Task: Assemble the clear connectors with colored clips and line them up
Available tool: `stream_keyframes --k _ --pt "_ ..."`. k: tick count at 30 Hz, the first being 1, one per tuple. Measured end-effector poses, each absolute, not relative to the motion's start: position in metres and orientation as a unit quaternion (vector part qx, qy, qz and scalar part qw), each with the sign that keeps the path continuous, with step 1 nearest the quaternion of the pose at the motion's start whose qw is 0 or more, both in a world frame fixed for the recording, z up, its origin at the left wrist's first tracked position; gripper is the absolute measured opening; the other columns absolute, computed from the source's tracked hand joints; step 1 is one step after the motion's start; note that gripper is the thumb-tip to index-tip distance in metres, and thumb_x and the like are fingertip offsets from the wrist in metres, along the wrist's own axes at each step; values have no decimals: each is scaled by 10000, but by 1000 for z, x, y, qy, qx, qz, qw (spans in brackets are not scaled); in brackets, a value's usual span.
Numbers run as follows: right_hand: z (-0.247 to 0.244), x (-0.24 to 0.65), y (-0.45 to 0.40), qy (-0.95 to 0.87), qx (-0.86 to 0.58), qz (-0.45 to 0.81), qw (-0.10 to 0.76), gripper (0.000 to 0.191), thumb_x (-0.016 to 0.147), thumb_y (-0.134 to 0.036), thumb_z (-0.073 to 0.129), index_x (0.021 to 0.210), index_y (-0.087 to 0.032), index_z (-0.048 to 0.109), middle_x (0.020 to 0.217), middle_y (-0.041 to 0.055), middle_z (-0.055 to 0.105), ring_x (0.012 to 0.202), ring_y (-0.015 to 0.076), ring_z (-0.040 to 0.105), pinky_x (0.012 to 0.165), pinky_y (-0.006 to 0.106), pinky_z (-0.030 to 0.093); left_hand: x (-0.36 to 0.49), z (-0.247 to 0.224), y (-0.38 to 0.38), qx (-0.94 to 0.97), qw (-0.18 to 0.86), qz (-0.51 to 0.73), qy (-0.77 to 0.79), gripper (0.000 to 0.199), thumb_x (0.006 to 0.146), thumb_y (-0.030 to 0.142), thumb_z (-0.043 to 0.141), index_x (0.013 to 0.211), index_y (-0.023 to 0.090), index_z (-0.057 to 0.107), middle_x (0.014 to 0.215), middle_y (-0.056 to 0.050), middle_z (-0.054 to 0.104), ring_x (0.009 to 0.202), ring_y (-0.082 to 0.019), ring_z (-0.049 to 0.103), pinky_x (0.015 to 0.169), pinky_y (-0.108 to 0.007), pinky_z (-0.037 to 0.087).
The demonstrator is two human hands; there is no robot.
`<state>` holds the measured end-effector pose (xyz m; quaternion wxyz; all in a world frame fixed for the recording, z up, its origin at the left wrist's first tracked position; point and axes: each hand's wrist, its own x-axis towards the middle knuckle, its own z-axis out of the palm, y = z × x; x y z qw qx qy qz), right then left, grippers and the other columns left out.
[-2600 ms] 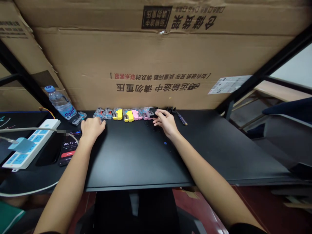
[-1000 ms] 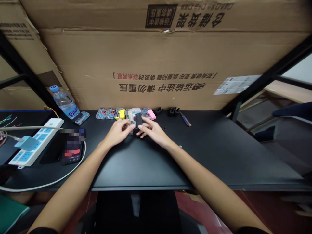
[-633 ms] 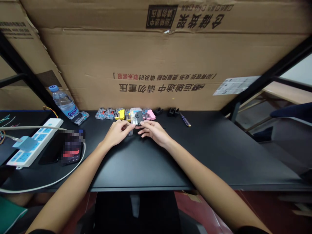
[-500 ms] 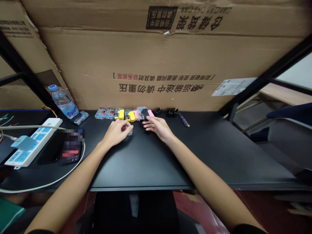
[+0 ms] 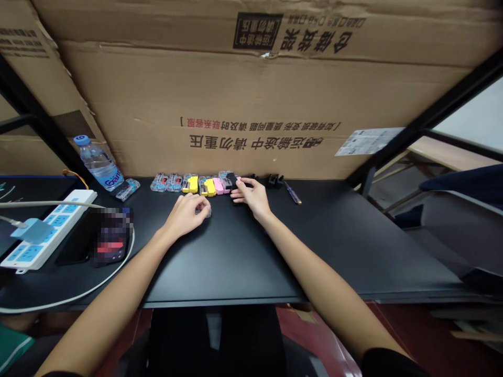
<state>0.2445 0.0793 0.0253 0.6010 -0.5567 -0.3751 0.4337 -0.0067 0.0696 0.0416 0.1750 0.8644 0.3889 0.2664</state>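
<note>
My left hand [image 5: 186, 214] is closed above the table, its fingers curled round a small clear plastic case [image 5: 203, 212] that is mostly hidden by them. At the back row, my right hand [image 5: 253, 199] pinches the black end of a clear and black plastic case [image 5: 226, 180] between thumb and fingers. That case overlaps a pink piece [image 5: 218, 186]. Left of it lie cases with yellow parts, a nearer one [image 5: 208, 187] and another [image 5: 190, 184]. Two clear cases with red and blue bits, one [image 5: 174, 182] beside the other [image 5: 159, 182], end the row.
A screwdriver [image 5: 293, 193] and black parts [image 5: 274, 180] lie right of the row. On the left stand a water bottle [image 5: 99, 163], another clear case [image 5: 128, 189], a power strip [image 5: 51, 230], a phone [image 5: 112, 241] and a loose white cable [image 5: 78, 297]. Cardboard [image 5: 251, 89] walls the back.
The view has shifted slightly. My right hand has edged forward with the clear and black case, covering more of the pink behind it. My left hand stays curled in the same place.
</note>
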Motion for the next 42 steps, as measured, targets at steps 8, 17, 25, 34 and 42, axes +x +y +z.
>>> stream_keyframes --k 8,17,25,34,42 --pt "46 279 61 -455 -577 261 625 238 897 -411 751 907 -175 722 561 -27 636 397 85 501 375 190 399 -15 43 75 864 151 254 408 186 982 263 583 857 225 715 795 -20 685 782 -209 622 751 -329 406" --pt "29 330 71 -549 -655 74 514 270 939 -381 617 997 -175 782 836 96 809 782 250 760 811 407 624 -11 31 76 828 282 301 379 146 957 309 652 914 202 742 678 22 680 577 -127 589 601 -242 430" --pt "0 325 88 -703 -648 2 294 454 1026 -279 481 1430 -204 675 1539 155 668 1480 375 561 1235 649 390 -10 30 75 836 278 305 362 178 977 335 645 912 201 742 717 7 702 592 -131 601 611 -248 459" --pt "8 337 77 -702 -624 -16 345 265 959 -294 604 1123 -179 777 1088 141 749 1013 310 743 968 476 587 -14 39 74 840 214 306 395 163 1001 321 634 922 222 736 802 7 737 685 -158 636 672 -292 437" --pt "12 336 77 -659 -633 -27 406 286 891 -210 649 1164 -202 733 1049 120 689 960 295 712 930 501 610 -15 36 75 871 187 253 376 140 972 376 746 964 236 746 920 -3 730 905 -210 665 860 -358 434"
